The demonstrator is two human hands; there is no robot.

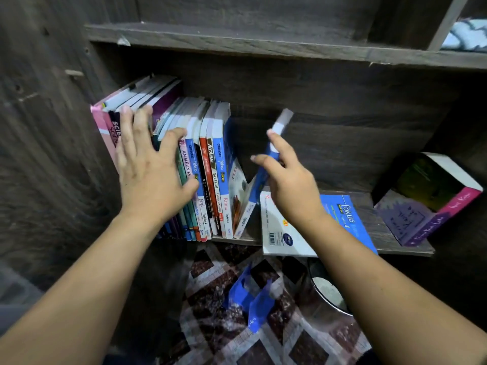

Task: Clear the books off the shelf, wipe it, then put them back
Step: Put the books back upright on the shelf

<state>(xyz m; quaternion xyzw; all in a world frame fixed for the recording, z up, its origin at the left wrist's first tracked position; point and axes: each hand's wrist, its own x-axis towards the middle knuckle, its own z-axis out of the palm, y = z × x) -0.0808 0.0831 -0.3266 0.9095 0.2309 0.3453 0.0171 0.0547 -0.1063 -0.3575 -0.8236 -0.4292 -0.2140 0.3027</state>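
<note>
A row of upright books (pixel 210 164) fills the left part of the dark wooden shelf (pixel 369 206). My left hand (pixel 150 164) lies flat with spread fingers against their spines. My right hand (pixel 287 183) grips a thin blue book (pixel 274 143) that stands tilted just right of the row. Under that hand a blue and white "fokus" book (pixel 342 214) lies flat, jutting over the shelf's front edge. A thick purple and pink book (pixel 432 204) leans at the shelf's right end.
Another shelf board (pixel 263 46) runs above, with a pale cloth (pixel 469 35) at the upper right. Below, the tiled floor (pixel 263 349) carries a blue plastic bag (pixel 253 299) and a round dark-rimmed bowl (pixel 326 288). A wooden side wall (pixel 52 127) closes the left.
</note>
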